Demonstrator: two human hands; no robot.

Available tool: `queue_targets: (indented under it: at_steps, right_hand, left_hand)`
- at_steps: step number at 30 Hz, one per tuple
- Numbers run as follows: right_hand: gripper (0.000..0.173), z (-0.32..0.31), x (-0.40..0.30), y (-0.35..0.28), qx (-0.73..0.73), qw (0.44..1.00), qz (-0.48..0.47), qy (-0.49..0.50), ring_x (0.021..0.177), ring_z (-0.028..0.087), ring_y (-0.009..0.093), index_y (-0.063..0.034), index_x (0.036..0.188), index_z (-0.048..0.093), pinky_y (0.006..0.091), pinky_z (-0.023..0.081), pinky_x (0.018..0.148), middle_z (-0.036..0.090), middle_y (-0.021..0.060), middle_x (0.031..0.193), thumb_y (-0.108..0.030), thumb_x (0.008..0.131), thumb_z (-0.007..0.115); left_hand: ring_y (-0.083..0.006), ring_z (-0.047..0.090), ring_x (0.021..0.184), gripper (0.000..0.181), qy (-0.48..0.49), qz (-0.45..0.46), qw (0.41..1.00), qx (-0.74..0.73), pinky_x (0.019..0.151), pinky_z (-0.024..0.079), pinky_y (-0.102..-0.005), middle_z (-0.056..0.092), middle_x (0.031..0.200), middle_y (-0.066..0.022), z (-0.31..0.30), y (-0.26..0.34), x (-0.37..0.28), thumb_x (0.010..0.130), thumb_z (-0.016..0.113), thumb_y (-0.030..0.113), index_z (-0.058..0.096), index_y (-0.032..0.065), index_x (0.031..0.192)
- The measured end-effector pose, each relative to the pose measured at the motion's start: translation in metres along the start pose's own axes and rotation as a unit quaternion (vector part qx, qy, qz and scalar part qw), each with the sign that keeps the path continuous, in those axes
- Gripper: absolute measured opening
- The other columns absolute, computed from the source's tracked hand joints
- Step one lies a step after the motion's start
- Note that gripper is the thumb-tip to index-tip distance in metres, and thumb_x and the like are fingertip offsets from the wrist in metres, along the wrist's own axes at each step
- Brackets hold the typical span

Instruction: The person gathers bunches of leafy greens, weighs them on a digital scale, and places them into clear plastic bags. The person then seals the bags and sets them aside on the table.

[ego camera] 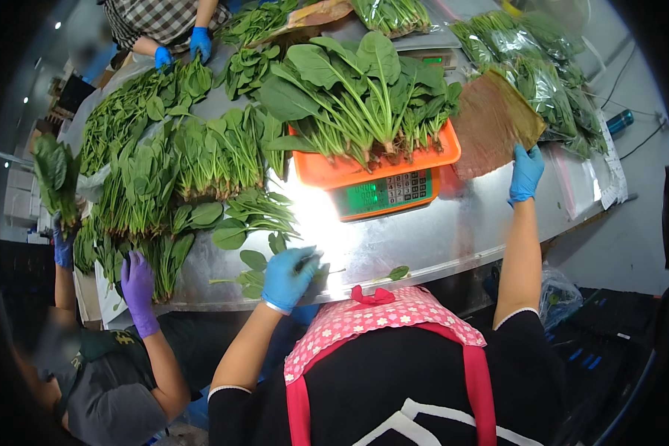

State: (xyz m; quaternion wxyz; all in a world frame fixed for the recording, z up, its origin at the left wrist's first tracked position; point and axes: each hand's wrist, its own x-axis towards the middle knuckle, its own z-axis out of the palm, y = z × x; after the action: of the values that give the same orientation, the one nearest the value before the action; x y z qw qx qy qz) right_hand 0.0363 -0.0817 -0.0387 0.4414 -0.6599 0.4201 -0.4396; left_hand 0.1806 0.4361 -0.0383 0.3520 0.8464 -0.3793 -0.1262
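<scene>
My right hand (527, 174), in a blue glove, grips the near right corner of a brown and yellow cloth (488, 125). The cloth is spread out beside an orange scale (387, 195) with a lit green display. Leafy greens with roots, apparently spinach (368, 100), are heaped on the scale's orange tray (340, 175). Near the table's front edge is my left hand (291, 279), also blue-gloved, with curled fingers. Whether it holds anything is unclear. Loose leaves (251, 281) lie just left of it.
Bunches of greens (217, 150) cover the metal table's (468, 223) left side. Bagged greens (541, 83) lie at the far right. One co-worker's purple-gloved hand (137, 279) is at left, the other raising a bunch (56, 173). Another person's blue-gloved hands (199, 44) work across the table.
</scene>
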Motion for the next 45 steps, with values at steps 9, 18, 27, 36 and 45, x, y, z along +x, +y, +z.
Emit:
queue_targets:
  at_steps: [9, 18, 27, 36, 45]
  right_hand:
    - [0.047, 0.031, -0.083, -0.063, -0.062, 0.973, -0.200, -0.097, 0.110, 0.059, 0.024, -0.0034, 0.128, 0.056, 0.0342, 0.046, 0.094, 0.060, 0.0138, 0.122, -0.005, 0.083, 0.069]
    - [0.037, 0.100, -0.172, -0.145, -0.130, 0.825, -0.508, -0.212, 0.106, 0.059, 0.026, -0.0068, 0.114, 0.063, 0.0381, 0.046, 0.086, 0.063, 0.0085, 0.113, -0.009, 0.077, 0.061]
    - [0.040, 0.145, -0.179, -0.149, -0.133, 0.810, -0.525, -0.223, 0.116, 0.053, 0.028, -0.0052, 0.113, 0.061, 0.0405, 0.042, 0.096, 0.057, 0.0120, 0.120, -0.016, 0.075, 0.067]
    - [0.056, 0.072, -0.244, -0.117, -0.029, 0.652, -0.560, -0.511, 0.066, 0.059, 0.019, -0.0090, 0.126, 0.059, 0.0319, 0.046, 0.063, 0.058, 0.0013, 0.070, -0.021, 0.072, 0.066]
    - [0.055, 0.058, -0.248, -0.107, -0.050, 0.644, -0.519, -0.560, 0.057, 0.058, 0.024, -0.0134, 0.129, 0.054, 0.0358, 0.045, 0.056, 0.055, 0.0061, 0.062, -0.028, 0.078, 0.068]
  left_hand:
    - [-0.0218, 0.063, 0.068, 0.078, 0.079, 0.070, 0.994, -0.039, 0.063, 0.050, -0.0339, 0.061, 0.081, -0.0103, -0.018, 0.167, 0.170, 0.082, 0.074, 0.029, 0.033, 0.0255, 0.149]
    - [-0.0097, 0.058, 0.061, 0.052, 0.085, 0.053, 0.990, -0.099, 0.063, 0.050, -0.0273, 0.068, 0.083, -0.0117, -0.022, 0.173, 0.221, 0.081, 0.064, 0.016, 0.057, 0.0176, 0.133]
    - [-0.0298, 0.068, 0.086, 0.043, 0.094, -0.035, 0.801, -0.591, 0.073, 0.061, -0.0390, 0.064, 0.098, -0.0154, -0.118, 0.162, 0.266, 0.086, 0.055, 0.012, 0.056, 0.0002, 0.128]
    - [-0.0344, 0.063, 0.098, 0.022, 0.161, 0.227, 0.734, -0.620, 0.080, 0.052, -0.0414, 0.063, 0.106, -0.0202, -0.214, 0.166, 0.247, 0.091, 0.050, 0.010, 0.053, -0.0053, 0.107]
    - [-0.0347, 0.060, 0.108, 0.024, 0.286, 0.318, 0.709, -0.562, 0.103, 0.051, -0.0447, 0.061, 0.111, -0.0246, -0.259, 0.149, 0.239, 0.092, 0.047, -0.002, 0.056, -0.0139, 0.111]
